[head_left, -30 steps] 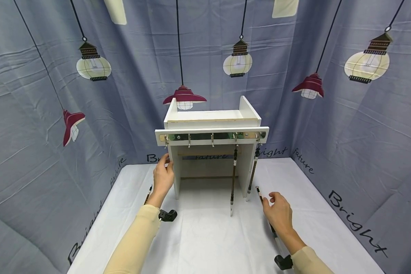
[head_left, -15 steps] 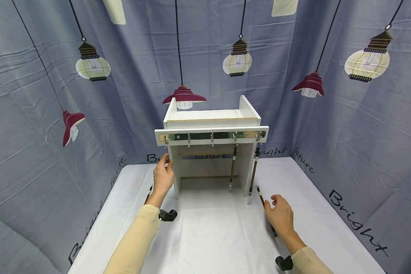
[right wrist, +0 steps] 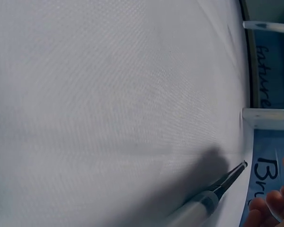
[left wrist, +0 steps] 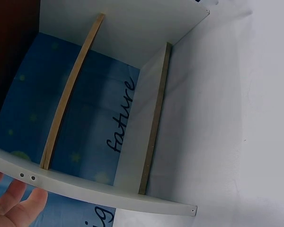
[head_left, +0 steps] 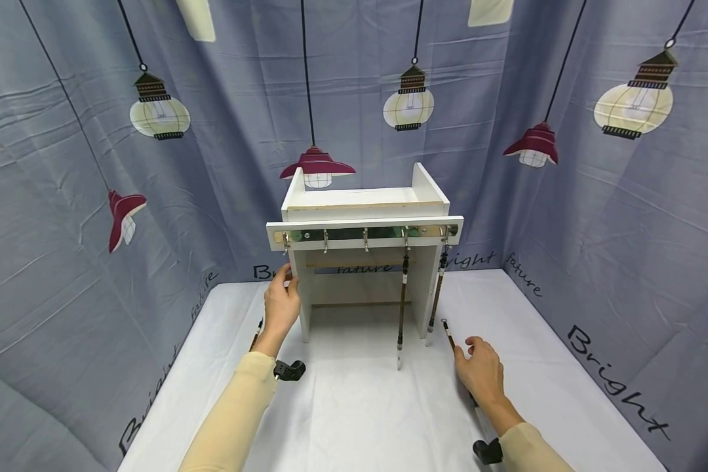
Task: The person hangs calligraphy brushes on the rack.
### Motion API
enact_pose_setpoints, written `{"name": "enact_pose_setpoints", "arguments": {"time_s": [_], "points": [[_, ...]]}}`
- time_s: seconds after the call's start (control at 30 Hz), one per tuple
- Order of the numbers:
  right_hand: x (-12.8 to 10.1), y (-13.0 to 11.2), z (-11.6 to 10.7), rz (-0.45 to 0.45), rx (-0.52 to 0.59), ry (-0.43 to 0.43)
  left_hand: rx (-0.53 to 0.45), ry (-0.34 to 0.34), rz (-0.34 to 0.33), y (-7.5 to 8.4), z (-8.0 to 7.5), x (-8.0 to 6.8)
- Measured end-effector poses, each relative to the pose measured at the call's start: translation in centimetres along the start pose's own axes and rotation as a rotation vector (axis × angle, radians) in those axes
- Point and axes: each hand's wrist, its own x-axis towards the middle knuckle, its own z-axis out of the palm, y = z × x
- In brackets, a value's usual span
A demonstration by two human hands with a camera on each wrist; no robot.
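A white wooden shelf (head_left: 301, 301) stands at the back of the table, with a row of metal hooks on its front rail (head_left: 345, 241). My left hand (head_left: 281, 303) touches the outside of its left side panel, fingertips (left wrist: 35, 201) against the panel in the left wrist view. Two calligraphy brushes hang from the rail's right hooks: an inner brush (head_left: 402, 308) and an outer brush (head_left: 436, 298). My right hand (head_left: 481, 372), fingers loosely bent and holding nothing, hovers over another brush (head_left: 448, 333) lying on the table. That brush's white bristles (right wrist: 191, 213) show in the right wrist view.
Part of one more brush (head_left: 256, 333) lies left of the shelf, half hidden by my left wrist. White cloth (head_left: 354, 419) covers the table. A grey curtain (head_left: 224, 131) with printed lamps surrounds it on the back and sides.
The inner hanging brush swung back toward the shelf, then forward again; the outer one sways slightly. My left hand stays on the panel, and my right hand has barely shifted.
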Motion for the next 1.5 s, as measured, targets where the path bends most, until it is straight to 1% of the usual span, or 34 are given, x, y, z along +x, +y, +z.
{"name": "enact_pose_setpoints", "arguments": {"time_s": [0.17, 0.43, 0.77, 1.17, 1.5], "points": [[0.0, 0.1, 0.1, -0.002, -0.010, -0.020, -0.001, -0.006, -0.008, 0.0, 0.0, 0.0], [0.0, 0.3, 0.4, 0.023, -0.033, -0.060, 0.005, 0.000, -0.001, 0.1, -0.1, 0.1], [-0.3, 1.1, 1.4, 0.081, -0.074, -0.094, 0.001, 0.004, 0.007, 0.1, 0.0, -0.1], [-0.1, 1.1, 1.4, 0.075, -0.112, -0.144, 0.000, 0.008, 0.007, 0.1, 0.0, 0.0], [0.0, 1.6, 2.0, 0.064, -0.133, -0.146, -0.016, 0.003, -0.001, 0.0, 0.0, 0.0]]}}
